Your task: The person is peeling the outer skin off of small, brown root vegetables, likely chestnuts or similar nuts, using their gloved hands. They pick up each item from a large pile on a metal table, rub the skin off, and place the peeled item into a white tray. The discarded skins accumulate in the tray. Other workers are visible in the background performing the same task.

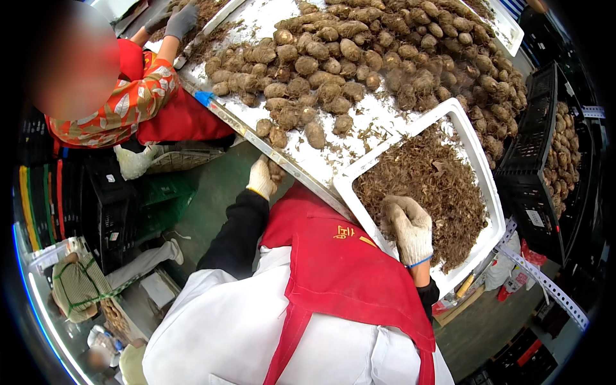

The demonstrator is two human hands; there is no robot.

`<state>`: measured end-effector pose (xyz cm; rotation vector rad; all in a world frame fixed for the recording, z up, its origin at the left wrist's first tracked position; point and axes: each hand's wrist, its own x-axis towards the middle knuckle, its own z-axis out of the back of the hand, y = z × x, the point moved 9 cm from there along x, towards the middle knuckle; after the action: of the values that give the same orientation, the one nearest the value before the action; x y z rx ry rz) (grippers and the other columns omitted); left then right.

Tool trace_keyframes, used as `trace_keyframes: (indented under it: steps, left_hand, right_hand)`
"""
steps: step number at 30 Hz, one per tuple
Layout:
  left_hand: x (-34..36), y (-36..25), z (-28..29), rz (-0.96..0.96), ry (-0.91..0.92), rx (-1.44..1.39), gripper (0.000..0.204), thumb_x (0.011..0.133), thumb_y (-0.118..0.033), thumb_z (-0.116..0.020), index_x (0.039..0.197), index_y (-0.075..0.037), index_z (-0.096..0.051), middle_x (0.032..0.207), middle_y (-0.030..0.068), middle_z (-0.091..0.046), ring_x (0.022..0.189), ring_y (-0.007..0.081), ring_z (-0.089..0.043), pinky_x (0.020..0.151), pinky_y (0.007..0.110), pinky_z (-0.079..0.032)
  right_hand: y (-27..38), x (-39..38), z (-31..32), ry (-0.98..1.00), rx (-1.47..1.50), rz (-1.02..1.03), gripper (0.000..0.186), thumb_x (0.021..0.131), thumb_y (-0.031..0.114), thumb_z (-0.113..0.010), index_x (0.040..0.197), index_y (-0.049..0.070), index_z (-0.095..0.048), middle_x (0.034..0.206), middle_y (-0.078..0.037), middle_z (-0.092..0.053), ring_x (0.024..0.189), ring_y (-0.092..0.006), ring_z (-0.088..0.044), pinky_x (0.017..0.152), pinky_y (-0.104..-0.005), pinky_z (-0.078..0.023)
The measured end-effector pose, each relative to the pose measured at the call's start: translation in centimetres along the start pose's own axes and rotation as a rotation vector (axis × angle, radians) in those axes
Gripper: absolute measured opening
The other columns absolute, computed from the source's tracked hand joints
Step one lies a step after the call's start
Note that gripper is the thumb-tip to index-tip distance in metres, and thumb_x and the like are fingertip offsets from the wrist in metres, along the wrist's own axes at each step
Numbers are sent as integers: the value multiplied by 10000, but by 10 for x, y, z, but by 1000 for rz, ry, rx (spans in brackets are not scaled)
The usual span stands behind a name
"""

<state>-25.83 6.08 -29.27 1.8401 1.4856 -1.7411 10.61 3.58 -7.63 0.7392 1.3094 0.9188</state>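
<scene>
My left hand (264,176), in a cream knit glove, is closed beside the table's metal edge (298,173); what it holds is too hard to make out. My right hand (404,228), in a soiled glove with a blue cuff band, is curled over a white tray (346,186) full of dry brown fibrous debris (417,167); whatever its fingers hold is hidden. A large pile of hairy brown tubers (308,64) lies on the white tabletop (372,112), with a few loose ones (314,133) near the metal edge above my left hand.
A co-worker's gloved hands (179,22) are at another debris tray at upper left. Black crates (520,167), one holding tubers, stand at right. A green crate (160,192) and stacked crates (102,205) are at left. Other people (83,289) appear at lower left.
</scene>
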Motion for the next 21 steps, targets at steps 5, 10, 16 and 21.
trace_keyframes:
  steps: [5, 10, 16, 21]
  left_hand:
    - [-12, -2, 4, 117, 107, -60, 304, 1000, -376, -474, 1014, -92, -581, 819, 77, -641, 524, 217, -581, 323, 221, -308]
    - [-3, 15, 14, 146, 96, -99, 314, 1014, -404, -433, 1017, -122, -571, 803, 65, -634, 504, 217, -565, 337, 221, -324]
    - [14, 10, 11, 190, 76, 23, 330, 1003, -427, -477, 934, -125, -590, 727, 40, -621, 444, 196, -511, 345, 255, -338]
    - [9, -28, 3, -222, 31, 209, 325, 983, -389, -546, 854, -94, -593, 686, 49, -605, 458, 161, -504, 360, 249, -338]
  right_hand:
    - [-15, -5, 5, -4, 77, -88, 241, 979, 132, -561, 1120, -26, -676, 883, -39, -675, 755, -98, -609, 670, -247, -500]
    - [-13, 4, 9, -14, 15, -53, 248, 981, 130, -559, 1131, -29, -675, 898, -40, -684, 760, -95, -614, 685, -244, -514]
    - [-16, 2, 7, 2, 60, -48, 252, 982, 134, -554, 1141, -18, -678, 903, -43, -683, 768, -94, -607, 684, -245, -516]
    - [-22, 2, 4, 18, 61, -77, 254, 980, 136, -560, 1145, -15, -678, 917, -41, -685, 771, -100, -617, 668, -246, -522]
